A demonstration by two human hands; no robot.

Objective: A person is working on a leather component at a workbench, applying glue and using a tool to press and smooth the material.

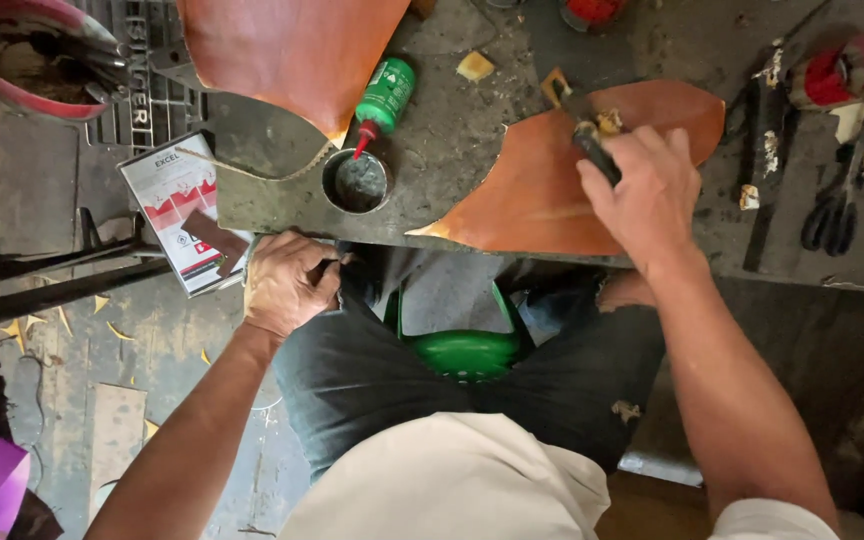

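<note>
Head view: right hand (647, 190) closed around a dark-handled brush (584, 128) on the brown leather piece (522, 195), centre-right of the bench (452, 150); left hand (287, 285) curled at the bench edge, contents unclear, below the small glue tin (355, 182).

Glue bottle (385, 95) behind tin (355, 181), leather piece (542, 190) to rt.

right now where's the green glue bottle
In the head view, the green glue bottle lies upper centre on the workbench, nozzle toward the small round tin.
</note>
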